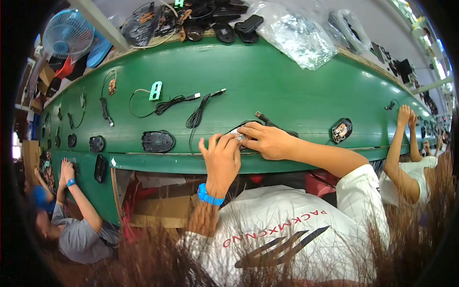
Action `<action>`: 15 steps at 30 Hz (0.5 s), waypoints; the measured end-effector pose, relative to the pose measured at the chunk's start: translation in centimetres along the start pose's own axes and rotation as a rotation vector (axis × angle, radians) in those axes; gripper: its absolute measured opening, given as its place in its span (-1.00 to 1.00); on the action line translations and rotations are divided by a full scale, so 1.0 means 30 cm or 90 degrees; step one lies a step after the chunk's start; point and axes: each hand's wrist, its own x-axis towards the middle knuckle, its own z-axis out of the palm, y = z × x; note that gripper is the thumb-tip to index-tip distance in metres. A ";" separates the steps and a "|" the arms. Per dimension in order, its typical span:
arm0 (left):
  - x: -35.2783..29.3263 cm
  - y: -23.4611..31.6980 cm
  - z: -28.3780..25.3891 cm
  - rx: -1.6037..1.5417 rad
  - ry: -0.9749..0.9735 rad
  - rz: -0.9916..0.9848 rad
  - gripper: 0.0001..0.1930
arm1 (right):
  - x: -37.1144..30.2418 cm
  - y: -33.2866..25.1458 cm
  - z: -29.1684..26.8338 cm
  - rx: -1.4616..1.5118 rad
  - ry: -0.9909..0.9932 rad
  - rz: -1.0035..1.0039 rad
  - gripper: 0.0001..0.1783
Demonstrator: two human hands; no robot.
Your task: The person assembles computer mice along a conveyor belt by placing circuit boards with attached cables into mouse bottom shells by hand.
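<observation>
My left hand [221,155], with a blue watch on its wrist, and my right hand [268,140] meet at the bench's near edge. Between their fingertips is a small mouse part [241,136], silvery and dark, mostly covered by the fingers. The right fingers pinch it from above. The left thumb and index close on its near side while the other left fingers stay raised. A black cable with a USB plug [260,116] lies just beyond the right hand. Left of the left hand rests a black mouse shell [158,141], and behind it a coiled black USB cable [195,116].
A green board [155,91] with its cable lies farther back on the green bench [282,86]. An open mouse base [341,130] sits to the right. Mouse parts and plastic bags [299,36] crowd the back ledge. Co-workers' hands [68,173] work at both sides.
</observation>
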 end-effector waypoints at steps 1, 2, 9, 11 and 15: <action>0.003 0.005 0.005 0.005 0.023 0.009 -0.86 | -0.004 0.001 0.006 0.030 -0.014 0.020 -0.55; 0.006 0.010 0.005 0.001 0.019 0.016 -0.86 | -0.017 0.008 0.001 0.027 -0.011 0.029 -0.55; 0.002 0.014 0.020 0.048 -0.013 0.042 -0.84 | -0.097 0.061 0.008 -0.022 0.076 0.001 -0.53; 0.001 0.014 0.024 0.053 -0.020 0.044 -0.83 | -0.103 0.060 0.014 -0.022 0.075 0.004 -0.49; -0.005 0.018 0.028 0.050 -0.020 0.038 -0.82 | -0.089 0.028 -0.024 -0.082 0.015 0.030 -0.47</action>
